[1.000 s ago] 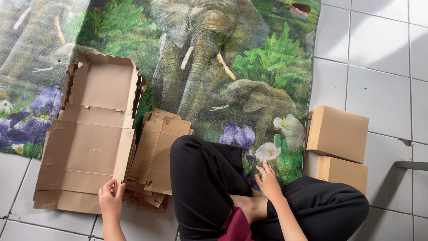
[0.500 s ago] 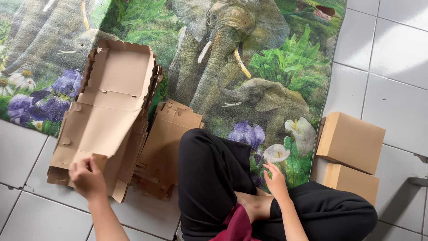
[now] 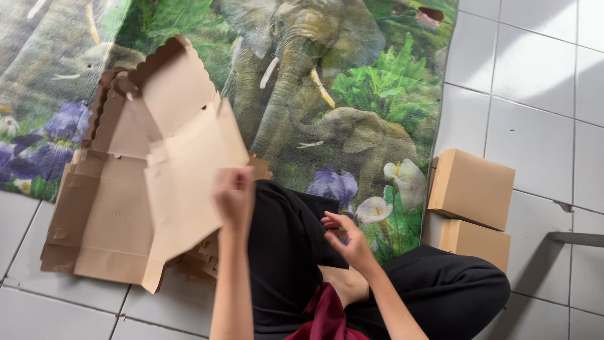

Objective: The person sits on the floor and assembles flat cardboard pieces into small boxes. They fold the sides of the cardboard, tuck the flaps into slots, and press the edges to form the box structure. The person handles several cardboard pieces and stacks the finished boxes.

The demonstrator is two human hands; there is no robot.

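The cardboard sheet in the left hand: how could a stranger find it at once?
Start at the elephant mat. At its lower left edge lies a cardboard stack. The left hand lifts one cardboard sheet above it; only this one is raised and tilted.

Brown flat cardboard blank (image 3: 182,170), lifted, tilted, prob. unfolded.

One head-worn camera looks steeply down, close over the left hand (image 3: 234,196) and right hand (image 3: 348,240).
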